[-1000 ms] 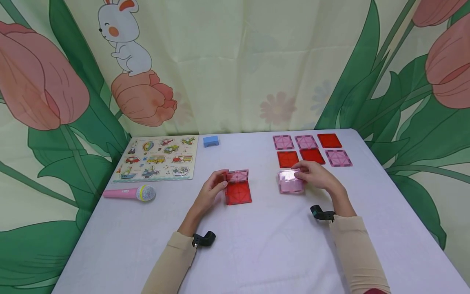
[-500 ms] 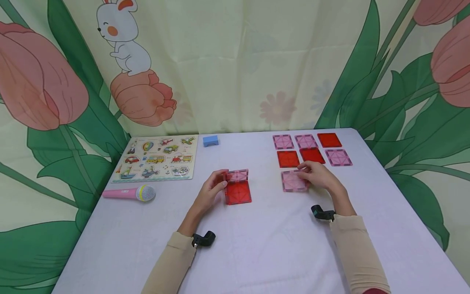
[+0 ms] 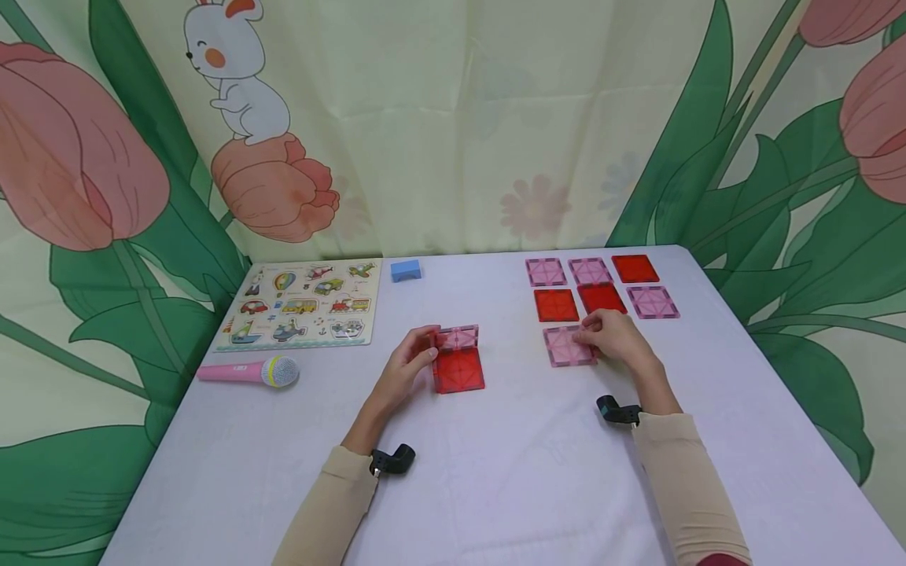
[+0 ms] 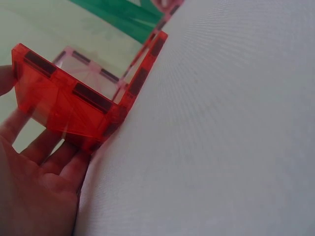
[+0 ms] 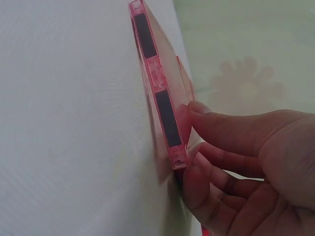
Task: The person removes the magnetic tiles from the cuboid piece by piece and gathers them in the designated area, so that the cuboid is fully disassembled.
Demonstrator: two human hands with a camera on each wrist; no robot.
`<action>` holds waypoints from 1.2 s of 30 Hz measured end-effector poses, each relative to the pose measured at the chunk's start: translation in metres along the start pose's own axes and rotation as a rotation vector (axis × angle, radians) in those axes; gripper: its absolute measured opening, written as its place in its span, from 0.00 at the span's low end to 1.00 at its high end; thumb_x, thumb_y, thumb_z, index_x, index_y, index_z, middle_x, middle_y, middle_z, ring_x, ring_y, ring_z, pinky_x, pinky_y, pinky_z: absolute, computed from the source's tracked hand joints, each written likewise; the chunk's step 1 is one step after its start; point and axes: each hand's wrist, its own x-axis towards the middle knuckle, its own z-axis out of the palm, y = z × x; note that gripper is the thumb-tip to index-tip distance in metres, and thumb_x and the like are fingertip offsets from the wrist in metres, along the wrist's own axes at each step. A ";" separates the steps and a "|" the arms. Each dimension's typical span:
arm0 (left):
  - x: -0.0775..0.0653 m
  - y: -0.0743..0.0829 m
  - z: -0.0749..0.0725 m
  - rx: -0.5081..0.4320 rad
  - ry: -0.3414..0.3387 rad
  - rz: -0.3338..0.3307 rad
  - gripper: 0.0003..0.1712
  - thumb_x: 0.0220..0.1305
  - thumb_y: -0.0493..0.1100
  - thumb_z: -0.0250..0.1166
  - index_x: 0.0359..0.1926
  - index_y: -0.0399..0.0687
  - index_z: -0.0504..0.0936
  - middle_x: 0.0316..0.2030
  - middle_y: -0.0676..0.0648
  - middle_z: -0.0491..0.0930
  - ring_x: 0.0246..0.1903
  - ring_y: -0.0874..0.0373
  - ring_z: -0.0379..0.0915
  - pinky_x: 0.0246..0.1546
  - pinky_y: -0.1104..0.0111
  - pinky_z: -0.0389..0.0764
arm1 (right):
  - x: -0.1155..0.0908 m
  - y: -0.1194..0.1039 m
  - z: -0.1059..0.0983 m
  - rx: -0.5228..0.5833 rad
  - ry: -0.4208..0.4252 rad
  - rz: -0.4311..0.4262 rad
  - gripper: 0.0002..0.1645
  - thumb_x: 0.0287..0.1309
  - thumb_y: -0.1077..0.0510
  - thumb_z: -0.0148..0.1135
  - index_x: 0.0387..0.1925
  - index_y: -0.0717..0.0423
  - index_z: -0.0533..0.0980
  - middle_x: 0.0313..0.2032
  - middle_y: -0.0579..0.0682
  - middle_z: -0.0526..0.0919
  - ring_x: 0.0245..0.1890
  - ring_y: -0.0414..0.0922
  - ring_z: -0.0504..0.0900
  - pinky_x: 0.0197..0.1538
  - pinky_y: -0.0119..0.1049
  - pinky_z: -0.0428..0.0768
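1. Steadying upright red tile (image 4: 64, 101) with left hand (image 3: 405, 365), on left edge of flat red tile (image 3: 459, 373), next to standing pink tile (image 3: 458, 339).
2. Pinching loose pink tile (image 3: 564, 347) in right hand (image 3: 616, 338), right of that build, in front of tile rows (image 3: 602, 298); can't tell if touching surface (image 3: 510, 456).
3. For clean handling: hold red square, grip pink by its rim, go slow; watch for early snap from dark edge strips (image 5: 168, 118), probably magnetic.
4. Left fingers (image 4: 44, 146): slightly parted, gripping upright red tile against thumb.
5. Right fingers (image 5: 197, 186): curled, closed to tile thickness, pinching pink near one corner.
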 end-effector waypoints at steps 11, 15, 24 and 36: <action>0.002 0.002 0.001 0.006 -0.007 -0.021 0.26 0.75 0.40 0.54 0.71 0.45 0.64 0.69 0.39 0.68 0.69 0.42 0.64 0.70 0.48 0.70 | 0.000 0.001 0.003 -0.015 0.024 -0.006 0.23 0.66 0.53 0.64 0.55 0.66 0.75 0.43 0.62 0.80 0.39 0.49 0.76 0.37 0.29 0.81; 0.001 0.001 0.000 0.006 -0.001 -0.010 0.25 0.74 0.42 0.55 0.70 0.51 0.67 0.67 0.42 0.70 0.68 0.45 0.65 0.69 0.48 0.71 | 0.001 0.001 0.002 -0.022 0.016 -0.001 0.23 0.66 0.53 0.64 0.55 0.65 0.75 0.43 0.62 0.80 0.40 0.49 0.76 0.38 0.29 0.81; 0.001 0.001 0.000 0.003 -0.003 -0.019 0.26 0.74 0.41 0.55 0.70 0.48 0.66 0.68 0.41 0.69 0.69 0.45 0.64 0.70 0.48 0.70 | -0.005 -0.008 -0.003 -0.027 0.024 0.002 0.33 0.65 0.47 0.63 0.62 0.64 0.70 0.50 0.63 0.78 0.49 0.54 0.76 0.50 0.43 0.85; 0.001 0.000 0.000 -0.071 0.025 -0.030 0.25 0.73 0.39 0.57 0.67 0.44 0.66 0.64 0.39 0.70 0.65 0.45 0.68 0.63 0.69 0.77 | -0.016 -0.035 0.003 0.000 0.118 -0.120 0.31 0.64 0.48 0.65 0.61 0.62 0.71 0.46 0.61 0.78 0.45 0.53 0.77 0.43 0.37 0.87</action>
